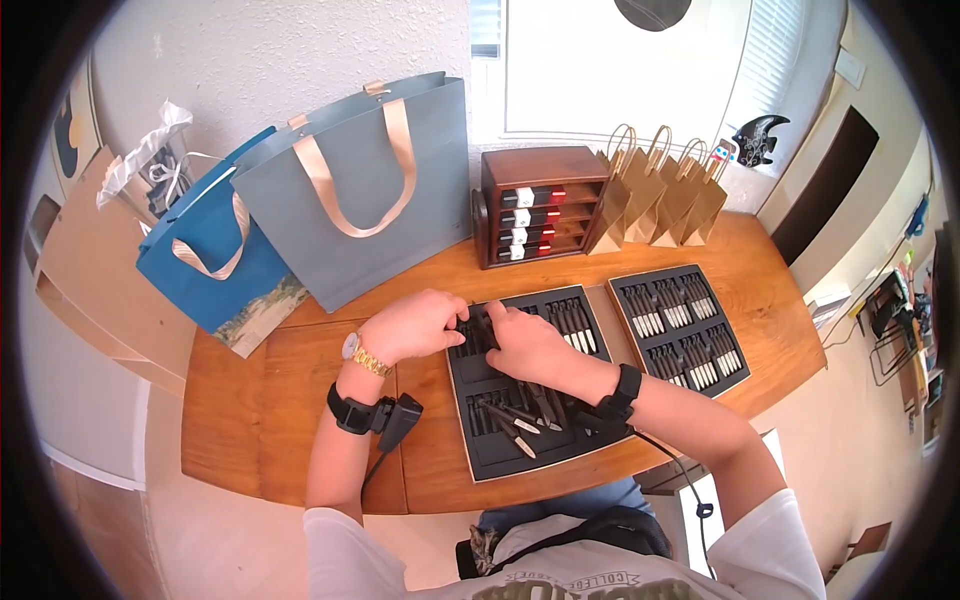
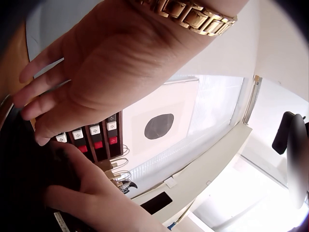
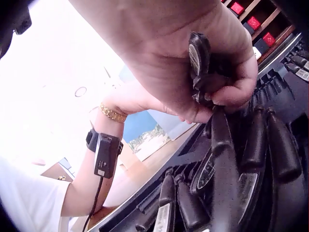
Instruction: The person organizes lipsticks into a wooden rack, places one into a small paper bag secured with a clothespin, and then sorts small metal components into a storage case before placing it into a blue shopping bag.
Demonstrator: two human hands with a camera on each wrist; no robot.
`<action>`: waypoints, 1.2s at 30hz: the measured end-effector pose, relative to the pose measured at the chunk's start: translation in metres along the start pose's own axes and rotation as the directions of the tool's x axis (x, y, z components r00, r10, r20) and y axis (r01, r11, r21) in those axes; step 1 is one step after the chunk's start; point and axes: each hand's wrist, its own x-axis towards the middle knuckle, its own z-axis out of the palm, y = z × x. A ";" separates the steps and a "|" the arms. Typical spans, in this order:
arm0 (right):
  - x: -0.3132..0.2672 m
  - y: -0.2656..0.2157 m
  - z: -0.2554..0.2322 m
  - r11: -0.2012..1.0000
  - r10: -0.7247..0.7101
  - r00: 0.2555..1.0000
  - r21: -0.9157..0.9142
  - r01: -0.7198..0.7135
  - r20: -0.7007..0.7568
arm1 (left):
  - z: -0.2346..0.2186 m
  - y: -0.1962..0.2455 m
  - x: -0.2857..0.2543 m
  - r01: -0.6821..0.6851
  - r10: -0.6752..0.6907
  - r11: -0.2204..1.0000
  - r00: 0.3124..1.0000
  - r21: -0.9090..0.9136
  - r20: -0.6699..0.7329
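Observation:
My right hand (image 1: 540, 350) is over the left black tray (image 1: 497, 463), fingers bent down to its back left compartments. In the right wrist view its palm and fingers grip a slim black item (image 3: 199, 54) with a pale label and tapered end. Beneath it, several similar black items (image 3: 284, 150) lie loose and crossed; others stand in rows in the tray's slots. My left hand (image 1: 412, 325) reaches to the tray's back left corner. Its fingers (image 2: 48, 79) extend loosely by the tray edge in the left wrist view, their tips partly in shadow.
A second black tray (image 1: 681, 337) of similar items lies to the right. Behind stand a wooden rack (image 1: 545, 163) of small boxes and several brown paper bags (image 1: 655, 200). A grey bag (image 1: 400, 250) and a blue bag (image 1: 200, 285) stand at the back left of the wooden table (image 1: 290, 420).

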 end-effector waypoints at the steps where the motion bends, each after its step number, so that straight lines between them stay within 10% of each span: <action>1: 0.002 0.003 -0.002 0.998 -0.020 1.000 0.052 0.019 0.014 | 0.000 0.002 0.000 -0.002 0.002 1.000 1.000 -0.003 -0.001; 10: -0.010 0.031 -0.053 0.918 -0.017 0.999 0.397 0.004 0.030 | 0.007 0.021 0.002 -0.036 0.037 0.998 0.999 0.061 -0.021; 20: -0.090 0.092 -0.071 0.676 0.306 0.950 0.689 -0.261 0.060 | 0.036 0.025 0.014 -0.208 0.231 0.951 0.970 0.229 -0.078; 25: -0.103 0.111 -0.054 0.799 0.315 0.949 0.549 -0.246 -0.033 | 0.032 0.016 0.014 0.000 -0.008 0.986 0.999 0.165 0.049; 36: -0.108 0.087 -0.039 0.911 0.276 0.954 0.347 -0.223 -0.112 | 0.020 0.024 0.010 0.061 -0.050 0.977 0.997 0.202 -0.057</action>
